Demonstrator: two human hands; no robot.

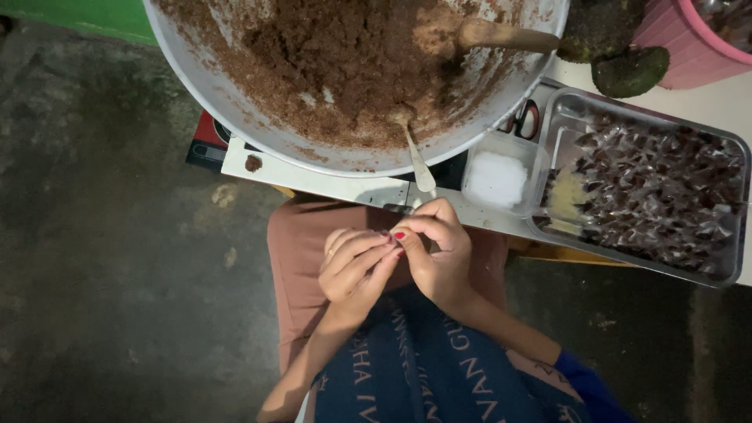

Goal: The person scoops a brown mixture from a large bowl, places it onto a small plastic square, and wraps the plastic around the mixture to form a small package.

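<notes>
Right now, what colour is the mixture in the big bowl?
Brown, a crumbly mixture filling the white bowl; the head view shows it.

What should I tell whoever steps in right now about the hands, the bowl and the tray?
Left hand and right hand: pressed together over the lap, fingertips pinching something too small to make out.
Big white bowl: above the hands, partly full of brown mixture; a spoon leans over its near rim, a wooden handle lies in it.
Small clear container: beside the bowl, white contents.
Metal tray: at the right, already heaped with clear-wrapped dark pieces.
Left: plenty of mixture in the bowl.
</notes>
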